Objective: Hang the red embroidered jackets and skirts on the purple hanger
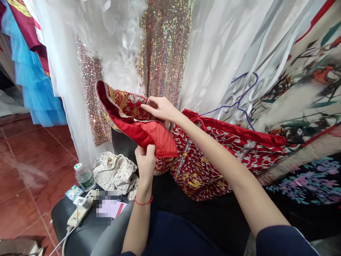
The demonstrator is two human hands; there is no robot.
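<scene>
A red garment (pixel 213 153) with gold and silver embroidery lies across my lap and trails off to the right. Its near end is lifted and folded back, showing plain red lining (pixel 151 137). My left hand (pixel 145 160) pinches the lower edge of that lining from below. A thin red string circles its wrist. My right hand (pixel 160 107) reaches in from the right and rests its fingertips on the embroidered top edge of the raised fold.
Hanging white gowns (pixel 221 49) and a sequined dress (pixel 165 49) fill the back, with blue tulle (pixel 37 81) at left. A black stool (pixel 80 227) holds a white studded bag (pixel 114 172), water bottle (pixel 84 177), power strip (pixel 80 211) and papers. A purple hanger (pixel 241 97) hangs at right. Red tile floor lies left.
</scene>
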